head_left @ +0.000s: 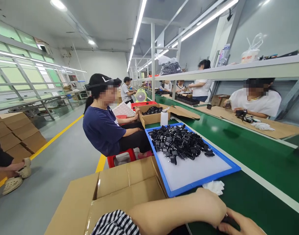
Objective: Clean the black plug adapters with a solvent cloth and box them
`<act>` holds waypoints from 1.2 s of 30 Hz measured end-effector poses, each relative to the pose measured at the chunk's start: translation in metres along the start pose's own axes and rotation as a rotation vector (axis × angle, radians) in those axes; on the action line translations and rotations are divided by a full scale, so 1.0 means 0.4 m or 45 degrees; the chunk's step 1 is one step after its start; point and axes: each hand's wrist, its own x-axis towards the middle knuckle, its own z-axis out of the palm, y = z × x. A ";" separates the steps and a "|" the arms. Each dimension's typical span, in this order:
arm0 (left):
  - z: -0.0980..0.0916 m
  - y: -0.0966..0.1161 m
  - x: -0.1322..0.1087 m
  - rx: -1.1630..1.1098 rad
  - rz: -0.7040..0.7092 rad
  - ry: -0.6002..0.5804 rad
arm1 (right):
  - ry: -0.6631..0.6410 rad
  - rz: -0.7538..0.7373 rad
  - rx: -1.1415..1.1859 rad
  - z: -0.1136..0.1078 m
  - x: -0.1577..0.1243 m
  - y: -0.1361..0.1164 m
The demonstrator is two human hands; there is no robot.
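My left hand (211,207) reaches in from a striped sleeve at the bottom, bent at the wrist. Its fingers curl down out of sight against a small black piece (231,222). Close by on the right, my right hand (246,225) has its fingers bent around this piece, which is partly covered and cut by the lower frame edge. It resembles the black plug adapters (176,142) heaped in a blue-rimmed tray (188,181) just beyond my hands. A crumpled white glove or cloth (214,187) lies between the tray and my left wrist.
An open cardboard box (124,182) stands left of the tray. Beyond the tray are a white bottle (164,117) and a carton (153,118) of black parts. A seated person (102,127) is at the left. Across the green belt (237,137) another person (256,98) works beneath a shelf (237,70).
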 end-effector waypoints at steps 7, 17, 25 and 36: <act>0.104 -0.076 -0.018 -0.426 0.084 0.306 | 0.110 0.112 -0.235 -0.008 -0.045 -0.037; 0.043 0.007 0.009 -0.088 0.009 0.066 | 0.191 0.297 0.079 0.005 -0.083 -0.039; 0.089 -0.038 -0.004 -0.359 0.180 0.192 | 0.313 0.215 0.172 0.020 -0.099 -0.038; 0.208 -0.065 -0.120 -1.628 0.338 0.434 | 0.503 0.080 0.667 0.013 -0.130 -0.142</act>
